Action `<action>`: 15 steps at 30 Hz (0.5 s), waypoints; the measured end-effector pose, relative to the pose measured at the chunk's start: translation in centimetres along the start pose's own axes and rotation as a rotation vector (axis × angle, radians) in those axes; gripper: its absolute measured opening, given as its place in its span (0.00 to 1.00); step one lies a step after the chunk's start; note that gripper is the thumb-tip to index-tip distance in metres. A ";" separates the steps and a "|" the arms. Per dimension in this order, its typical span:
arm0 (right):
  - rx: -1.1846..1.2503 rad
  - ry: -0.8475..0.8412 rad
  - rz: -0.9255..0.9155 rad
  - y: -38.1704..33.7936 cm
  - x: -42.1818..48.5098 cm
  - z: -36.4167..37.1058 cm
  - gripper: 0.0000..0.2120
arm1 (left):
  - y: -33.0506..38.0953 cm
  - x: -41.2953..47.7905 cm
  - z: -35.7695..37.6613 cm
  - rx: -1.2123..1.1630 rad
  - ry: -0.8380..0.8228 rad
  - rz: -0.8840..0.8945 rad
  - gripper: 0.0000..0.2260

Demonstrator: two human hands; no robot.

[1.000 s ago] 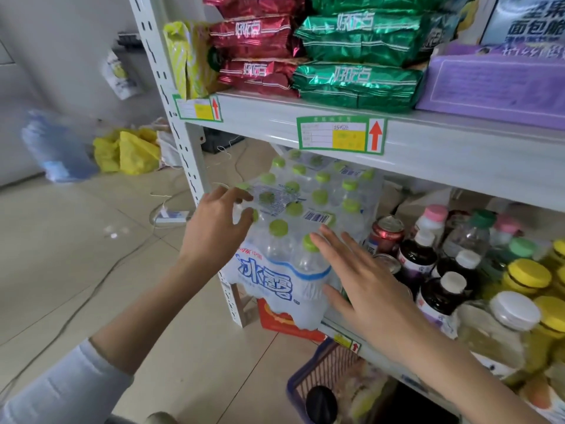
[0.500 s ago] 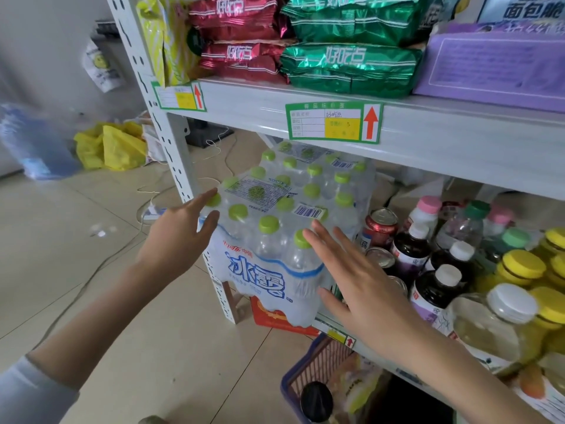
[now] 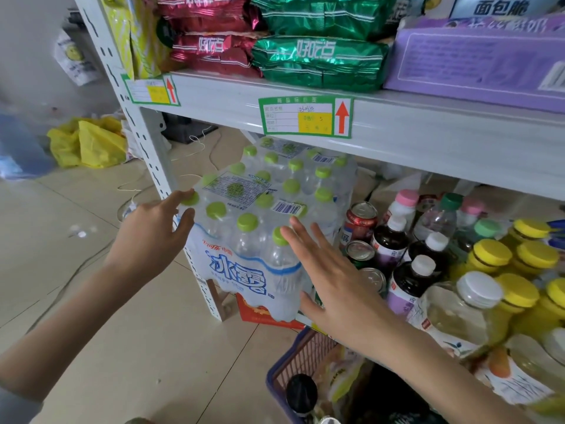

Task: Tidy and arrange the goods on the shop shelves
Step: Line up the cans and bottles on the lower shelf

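**Both your hands out front, fingers straight**

Your left hand (image 3: 153,237) reaches in from the lower left on a bare forearm, fingers pretty much straight and close together, pointing up and right. Your right hand (image 3: 331,289) comes up from the lower right, back facing you, fingers spread flat, thumb sticking out low.

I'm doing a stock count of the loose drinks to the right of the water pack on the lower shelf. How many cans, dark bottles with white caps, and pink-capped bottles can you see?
Metal drink cans with pull-tab tops: 3
Dark plastic bottles with white caps: 3
Pale plastic bottles with pink caps: 2
Total: 8
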State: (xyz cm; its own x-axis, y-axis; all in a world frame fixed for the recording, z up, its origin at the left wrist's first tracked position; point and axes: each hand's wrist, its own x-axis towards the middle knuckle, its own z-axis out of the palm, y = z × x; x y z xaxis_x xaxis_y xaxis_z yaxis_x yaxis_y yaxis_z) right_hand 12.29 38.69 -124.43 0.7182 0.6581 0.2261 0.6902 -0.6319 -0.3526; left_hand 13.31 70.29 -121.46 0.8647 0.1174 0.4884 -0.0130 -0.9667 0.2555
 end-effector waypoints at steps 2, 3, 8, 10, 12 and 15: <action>0.003 -0.005 0.011 0.3 0.1 0.1 0.48 | 0.3 -0.1 0.2 0.022 -0.008 0.007 0.18; -0.024 -0.007 0.010 0.5 0.1 0.1 0.48 | 0.6 -0.2 0.4 0.035 -0.007 0.012 0.18; -0.169 -0.024 0.003 0.9 0.0 -0.4 0.46 | 2.6 0.4 1.0 0.053 0.038 0.008 0.18; -0.162 -0.018 0.025 1.1 -0.1 -1.1 0.43 | 4.0 0.9 1.3 0.015 0.041 0.080 0.17; -0.184 0.024 0.072 1.9 -0.6 -2.4 0.37 | 6.3 1.1 1.3 -0.051 0.062 0.191 0.15; -0.266 0.126 0.151 4.1 -2.2 -4.4 0.25 | 9.9 0.7 1.5 -0.169 0.071 0.338 0.12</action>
State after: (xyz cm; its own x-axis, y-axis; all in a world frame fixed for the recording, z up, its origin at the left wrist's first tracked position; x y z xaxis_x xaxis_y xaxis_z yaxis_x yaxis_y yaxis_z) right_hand 13.97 32.80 -122.37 0.8079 0.5037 0.3058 0.5624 -0.8141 -0.1448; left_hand 14.51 60.46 -119.80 0.7605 -0.1801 0.6238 -0.3788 -0.9034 0.2010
